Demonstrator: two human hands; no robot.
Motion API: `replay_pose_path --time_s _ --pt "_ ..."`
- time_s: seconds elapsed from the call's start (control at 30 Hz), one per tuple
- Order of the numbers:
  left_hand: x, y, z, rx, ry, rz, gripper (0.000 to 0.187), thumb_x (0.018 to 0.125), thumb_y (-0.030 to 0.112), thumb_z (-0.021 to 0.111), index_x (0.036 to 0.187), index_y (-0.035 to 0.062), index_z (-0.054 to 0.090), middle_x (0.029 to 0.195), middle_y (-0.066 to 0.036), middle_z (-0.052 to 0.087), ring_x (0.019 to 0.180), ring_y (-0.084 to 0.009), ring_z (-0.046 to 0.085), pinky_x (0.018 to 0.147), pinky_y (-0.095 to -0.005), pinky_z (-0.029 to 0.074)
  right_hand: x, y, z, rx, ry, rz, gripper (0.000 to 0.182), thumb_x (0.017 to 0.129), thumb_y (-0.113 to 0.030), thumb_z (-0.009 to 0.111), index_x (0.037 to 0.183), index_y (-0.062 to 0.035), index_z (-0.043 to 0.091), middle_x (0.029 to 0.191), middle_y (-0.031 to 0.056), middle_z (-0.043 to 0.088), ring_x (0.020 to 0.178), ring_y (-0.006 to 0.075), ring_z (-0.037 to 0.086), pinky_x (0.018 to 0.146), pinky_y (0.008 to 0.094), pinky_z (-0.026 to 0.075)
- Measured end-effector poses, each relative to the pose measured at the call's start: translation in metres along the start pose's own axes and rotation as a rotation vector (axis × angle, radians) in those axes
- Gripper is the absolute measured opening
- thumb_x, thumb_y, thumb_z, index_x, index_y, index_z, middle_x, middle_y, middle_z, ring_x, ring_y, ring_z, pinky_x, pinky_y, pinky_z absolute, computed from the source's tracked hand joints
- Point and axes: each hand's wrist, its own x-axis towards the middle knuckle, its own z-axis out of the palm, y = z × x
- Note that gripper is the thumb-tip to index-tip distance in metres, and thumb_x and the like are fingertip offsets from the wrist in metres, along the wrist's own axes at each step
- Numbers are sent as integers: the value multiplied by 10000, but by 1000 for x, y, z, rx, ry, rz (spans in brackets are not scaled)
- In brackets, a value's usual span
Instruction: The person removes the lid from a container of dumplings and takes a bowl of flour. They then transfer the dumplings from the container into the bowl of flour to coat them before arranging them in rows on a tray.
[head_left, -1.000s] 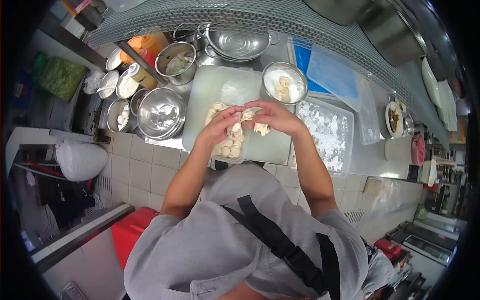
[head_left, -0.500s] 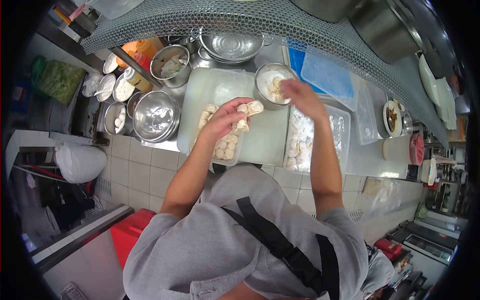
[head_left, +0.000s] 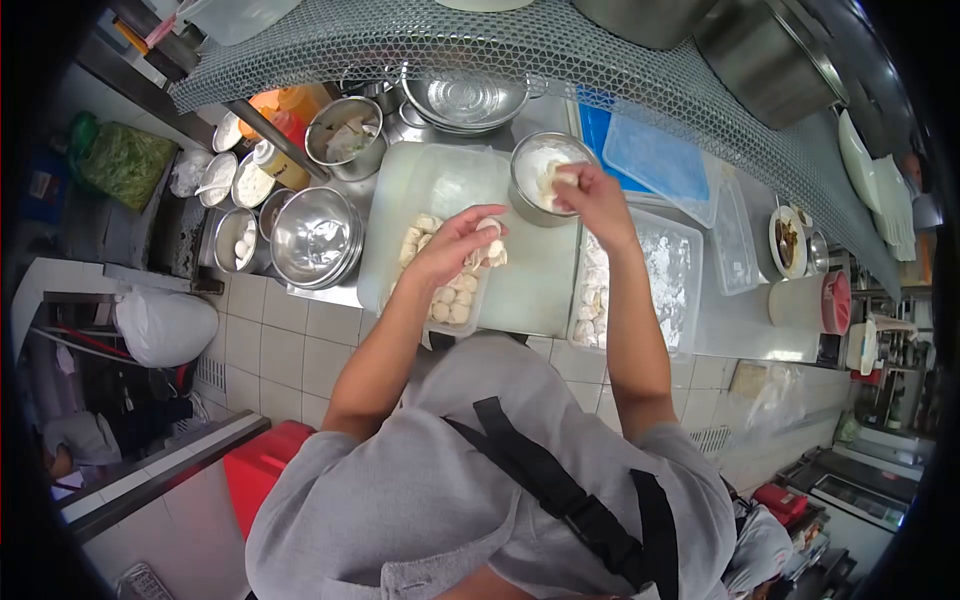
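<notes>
My left hand [head_left: 458, 247] is closed around a few pale dumplings [head_left: 490, 250], above a clear plastic container [head_left: 482, 300] of plain dumplings [head_left: 455, 297]. Over the right side of a steel bowl [head_left: 522, 200] is my right hand [head_left: 597, 205]. Its fingers pinch a pale dumpling [head_left: 562, 178], partly hidden by them. White flour [head_left: 540, 158] lies in that bowl. Right of the cutting board [head_left: 540, 290], a second clear tray [head_left: 690, 285] has flour-dusted dumplings along its left side.
Stacked steel bowls [head_left: 312, 240] stand at the left, near sauce bottles [head_left: 280, 165] and small bowls of white ingredients. Blue and clear lids [head_left: 655, 160] lie at the back right. A mesh shelf [head_left: 400, 45] overhangs the counter's back.
My right hand has dropped lower at the flour bowl and now pinches a dumpling there. My left hand has turned, bringing its dumplings closer to the palm.
</notes>
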Motion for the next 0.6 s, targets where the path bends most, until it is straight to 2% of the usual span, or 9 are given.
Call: replay_pose_path --time_s 0.03,0.07,0.1,0.17,0.2,0.27,0.37,0.5,0.6 --pt "1 0 0 -43 93 -5 422 934 123 562 1341 60 469 1110 -73 598 958 -146 587 795 -296 517 11 2 -4 -56 75 -87 327 854 -159 670 1109 35 606 881 95 685 691 127 624 635 262 505" --pt "1 -1 3 -85 179 -13 391 953 113 531 1335 57 474 1106 -74 600 958 -146 589 795 -294 519 20 3 -8 -350 100 -122 370 866 -190 665 1153 35 603 920 85 685 752 144 633 664 278 506" --pt "1 -1 4 -85 176 -12 391 953 113 531 1335 57 474 1106 -74 600 958 -146 589 795 -294 519 18 8 -10 -352 102 -124 370 866 -190 665 1153 35 603 920 85 685 752 144 633 664 278 506" --pt "2 3 4 -163 163 38 345 960 99 512 1300 41 500 1114 -76 583 987 -138 586 757 -294 539 10 8 -9 -830 241 -301 410 876 -232 666 1181 33 598 939 69 680 820 153 633 684 291 503" --pt "3 5 5 -166 168 47 345 960 99 512 1300 41 500 1114 -76 583 987 -138 586 757 -294 539 8 8 -8 -834 234 -309 410 876 -232 666 1181 33 598 939 69 680 820 153 633 684 291 503" --pt "3 8 11 -101 141 108 358 939 67 524 1295 32 499 1114 -71 575 1010 -140 577 790 -285 530 -9 1 -1 -175 -54 -16 439 867 -234 684 1199 36 585 948 77 676 866 143 628 685 281 502" --pt "10 12 20 40 195 88 419 920 21 539 1333 31 469 1140 -66 573 1025 -133 560 854 -262 478 -39 -4 32 -61 -263 53 426 869 -197 681 1210 36 575 926 76 673 834 135 631 672 265 499" --pt "15 8 21 156 162 155 473 894 -6 570 1350 38 450 1134 -60 574 1027 -121 550 867 -242 455 -43 11 40 3 -166 60 364 861 -143 683 1165 35 587 894 66 666 771 112 624 648 243 489" --pt "11 10 21 246 176 205 464 868 -21 576 1317 27 471 1135 -78 570 960 -140 569 807 -285 483 -42 14 32 -6 -86 74 277 853 -102 680 1086 30 605 863 52 661 713 93 611 618 233 476"
